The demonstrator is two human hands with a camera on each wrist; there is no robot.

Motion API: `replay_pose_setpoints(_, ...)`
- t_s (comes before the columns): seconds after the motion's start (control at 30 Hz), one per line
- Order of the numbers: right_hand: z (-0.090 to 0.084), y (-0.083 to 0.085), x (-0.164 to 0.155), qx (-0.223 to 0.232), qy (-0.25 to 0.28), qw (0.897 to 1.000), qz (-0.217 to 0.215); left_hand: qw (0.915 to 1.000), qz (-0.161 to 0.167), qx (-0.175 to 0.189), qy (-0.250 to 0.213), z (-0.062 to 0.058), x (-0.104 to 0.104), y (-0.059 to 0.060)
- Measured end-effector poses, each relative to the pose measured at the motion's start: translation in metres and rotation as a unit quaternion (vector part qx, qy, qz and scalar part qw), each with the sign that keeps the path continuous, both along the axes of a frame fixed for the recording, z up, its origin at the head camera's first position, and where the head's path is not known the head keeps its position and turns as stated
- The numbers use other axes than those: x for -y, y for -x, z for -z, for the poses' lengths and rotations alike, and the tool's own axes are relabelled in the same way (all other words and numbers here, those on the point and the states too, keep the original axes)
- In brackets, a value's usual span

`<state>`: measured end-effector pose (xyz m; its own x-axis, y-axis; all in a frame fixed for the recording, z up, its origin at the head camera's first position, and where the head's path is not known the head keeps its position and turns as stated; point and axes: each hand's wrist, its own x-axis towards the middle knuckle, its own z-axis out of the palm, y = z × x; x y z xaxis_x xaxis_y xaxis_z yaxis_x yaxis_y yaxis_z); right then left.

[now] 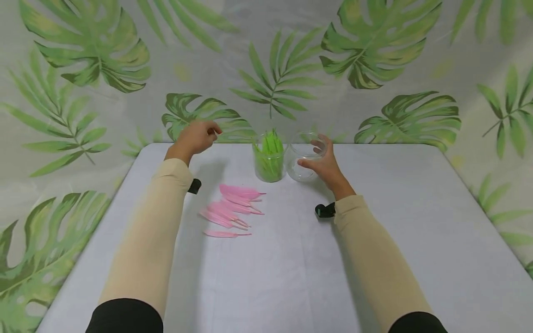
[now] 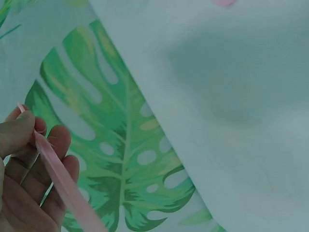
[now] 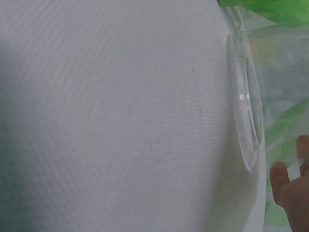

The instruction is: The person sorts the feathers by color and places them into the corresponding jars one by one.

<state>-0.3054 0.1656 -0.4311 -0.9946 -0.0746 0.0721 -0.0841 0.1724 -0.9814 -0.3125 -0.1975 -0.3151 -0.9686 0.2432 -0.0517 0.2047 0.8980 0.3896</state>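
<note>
Leaf-printed cloth [image 1: 374,55] hangs behind a pale grey surface [image 1: 291,268], where a person in beige sleeves works with both arms stretched forward. From the head view, the left hand [image 1: 195,137] is raised near the far left edge of the surface, its fingers curled, but what they hold is too small to make out there. The left wrist view settles it: thumb and fingers [image 2: 19,133] pinch a single pink feather [image 2: 63,186], its vane running down across the palm, with the cloth's big green leaf behind. The right hand [image 1: 325,162] grips an empty clear plastic jar [image 1: 304,155], tilted and resting on the surface, fingers curled round its side. The right wrist view shows only the jar's round base [image 3: 248,111] seen close against the surface and two fingertips [image 3: 282,186] at the frame's edge. Just left of that jar stands a second clear jar packed with green feathers [image 1: 270,155]. A loose heap of pink feathers [image 1: 233,208] lies nearer the person, between the two forearms.
</note>
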Motion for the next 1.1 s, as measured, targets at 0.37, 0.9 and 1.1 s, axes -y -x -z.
replay_pose_setpoints(0.37,0.002,-0.001,-0.004,0.004,-0.010,1.000,0.001,0.9773,0.037,-0.113,-0.175,-0.048,-0.056,-0.001)
replay_pose_setpoints(0.9,0.001,0.000,-0.002,-0.014,-0.005,1.000,0.003,0.9010,0.073,-0.162,-0.396,-0.037,-0.173,0.004)
replay_pose_setpoints(1.1,-0.017,-0.013,0.004,-0.007,0.004,1.000,-0.006,0.9065,0.054,-0.130,-0.398,0.010,-0.193,0.012)
